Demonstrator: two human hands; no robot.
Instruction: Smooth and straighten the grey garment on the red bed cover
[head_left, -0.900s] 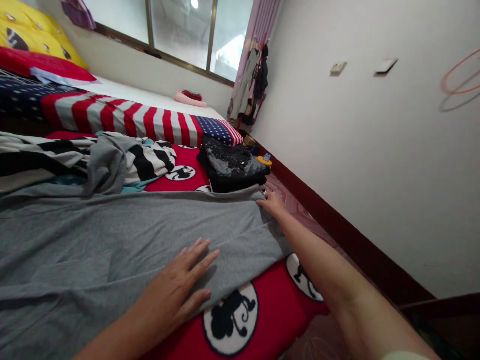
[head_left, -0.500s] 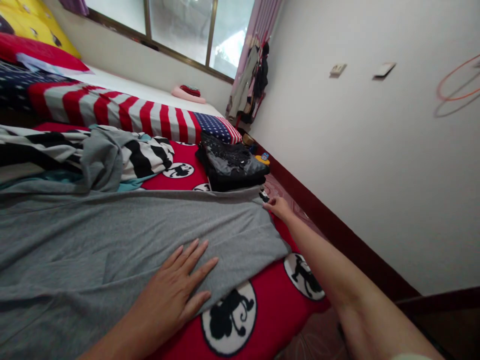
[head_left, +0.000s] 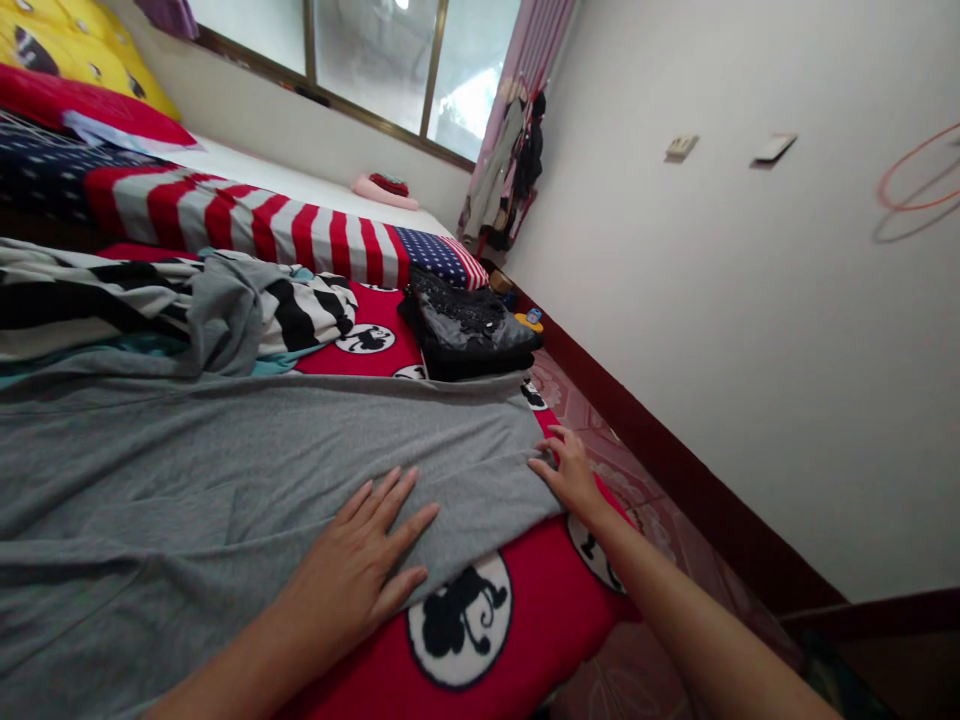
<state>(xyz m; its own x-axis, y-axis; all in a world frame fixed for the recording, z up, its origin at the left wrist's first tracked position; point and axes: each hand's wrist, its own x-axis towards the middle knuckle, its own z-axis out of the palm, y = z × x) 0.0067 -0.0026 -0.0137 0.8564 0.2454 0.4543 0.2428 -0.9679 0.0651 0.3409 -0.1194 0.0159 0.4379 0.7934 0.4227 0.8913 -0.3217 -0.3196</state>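
Note:
A grey garment [head_left: 300, 450] lies spread over the red blanket [head_left: 555, 590], which carries black-and-white round prints. My left hand [head_left: 367, 550] rests flat on the cloth near its front edge, fingers spread. At the garment's right end is my right hand [head_left: 568, 470], its fingers apart and touching or just above the edge; no cloth shows pinched between them. Behind the garment stands a stack of folded dark clothes [head_left: 472, 330]. A black-and-white striped cloth [head_left: 292, 310] lies rumpled at the left, partly under a bunched part of grey fabric.
Beyond lies a bed edge with a flag-patterned cover [head_left: 270, 215], a pink pillow [head_left: 382, 192] and a yellow cushion [head_left: 82, 50]. Clothes hang [head_left: 510, 160] in the corner by the window. At the right, a narrow tiled floor [head_left: 675, 530] runs along the white wall [head_left: 750, 300].
My right hand has let go of the garment's far right corner and come nearer along its right edge, fingers now apart. My left hand stays flat on the cloth.

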